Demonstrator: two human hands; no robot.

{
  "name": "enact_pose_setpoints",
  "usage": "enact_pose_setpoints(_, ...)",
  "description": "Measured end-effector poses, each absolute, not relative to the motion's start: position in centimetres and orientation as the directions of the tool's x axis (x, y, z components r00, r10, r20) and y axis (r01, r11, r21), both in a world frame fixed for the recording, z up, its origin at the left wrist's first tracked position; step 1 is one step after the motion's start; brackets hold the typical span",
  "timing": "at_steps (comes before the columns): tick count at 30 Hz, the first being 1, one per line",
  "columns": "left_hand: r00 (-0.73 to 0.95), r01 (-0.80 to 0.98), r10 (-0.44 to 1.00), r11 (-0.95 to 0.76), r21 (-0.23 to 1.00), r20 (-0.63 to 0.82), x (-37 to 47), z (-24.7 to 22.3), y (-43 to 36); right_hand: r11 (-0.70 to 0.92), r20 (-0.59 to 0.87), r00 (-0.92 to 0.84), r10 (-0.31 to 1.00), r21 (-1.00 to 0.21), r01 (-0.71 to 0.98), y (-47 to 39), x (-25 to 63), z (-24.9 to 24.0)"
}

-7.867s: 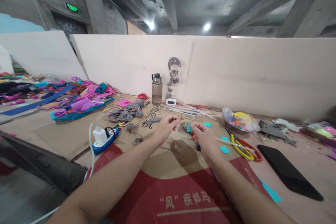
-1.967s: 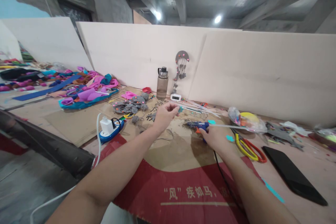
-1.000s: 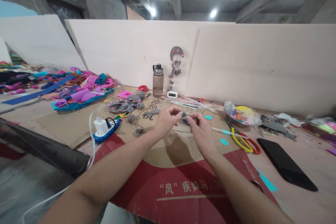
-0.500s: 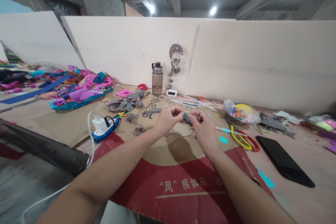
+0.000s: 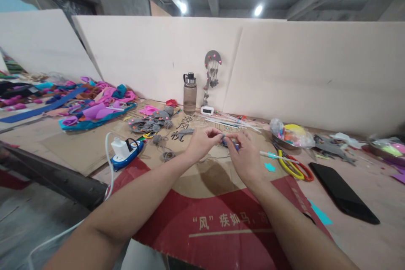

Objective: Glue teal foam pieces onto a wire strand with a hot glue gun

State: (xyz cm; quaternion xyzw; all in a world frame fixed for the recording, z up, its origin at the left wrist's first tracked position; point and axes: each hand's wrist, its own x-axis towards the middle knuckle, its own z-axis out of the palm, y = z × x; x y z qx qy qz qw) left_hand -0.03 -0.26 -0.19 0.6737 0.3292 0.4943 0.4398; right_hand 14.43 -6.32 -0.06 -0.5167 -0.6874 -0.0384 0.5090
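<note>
Above the cardboard (image 5: 186,185), the fingertips of my left hand (image 5: 202,143) and my right hand (image 5: 245,152) meet in a pinch. Between them is a small grey-green piece (image 5: 223,136), mostly covered by the fingers and too small to name. Something dark blue (image 5: 225,144) shows just under the right fingers. A thin grey cord (image 5: 218,158) lies below the hands. Grey yarn (image 5: 167,155) and a grey felt strip (image 5: 185,133) lie left of my left hand. Turquoise felt flowers (image 5: 269,167) and a white stick (image 5: 278,157) lie right of my right hand.
Scissors (image 5: 291,166) and a black phone (image 5: 343,192) lie at right, near a metal bowl (image 5: 286,143). A bottle (image 5: 190,97) and small digital clock (image 5: 207,110) stand behind. At left are a power strip (image 5: 128,156), grey felt pieces (image 5: 148,124) and coloured cloth (image 5: 101,112).
The pinched fingertips have drawn closer together, and less of the grey-green piece shows between them. Both hands stay in nearly the same place. The view has shifted slightly.
</note>
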Motion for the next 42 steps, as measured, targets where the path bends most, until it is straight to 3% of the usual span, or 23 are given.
enact_pose_setpoints(5,0.296,0.114,0.846,-0.493,0.863,0.444,-0.07,-0.39,-0.41,0.386,0.686,0.18,0.705,-0.585,0.713,-5.92,14.8,0.2)
enact_pose_setpoints(10,0.293,0.035,0.868,-0.429,0.902,0.401,0.09,-0.56,-0.23,0.327,0.625,0.249,0.74,-0.657,0.679,-5.53,15.11,-0.1)
enact_pose_setpoints(17,0.299,-0.133,0.898,-0.296,0.946,0.323,0.29,-0.4,-0.09,0.338,0.614,0.237,0.753,-0.67,0.661,-5.66,14.88,-0.21)
enact_pose_setpoints(34,0.317,-0.018,0.88,-0.366,0.93,0.353,0.05,-0.62,0.08,0.33,0.603,0.251,0.757,-0.685,0.65,-5.58,15.08,-0.05)
enact_pose_setpoints(42,0.337,0.006,0.867,-0.392,0.92,0.367,-0.11,-0.47,0.05,0.309,0.535,0.276,0.798,-0.758,0.575,-5.3,15.24,-0.62)
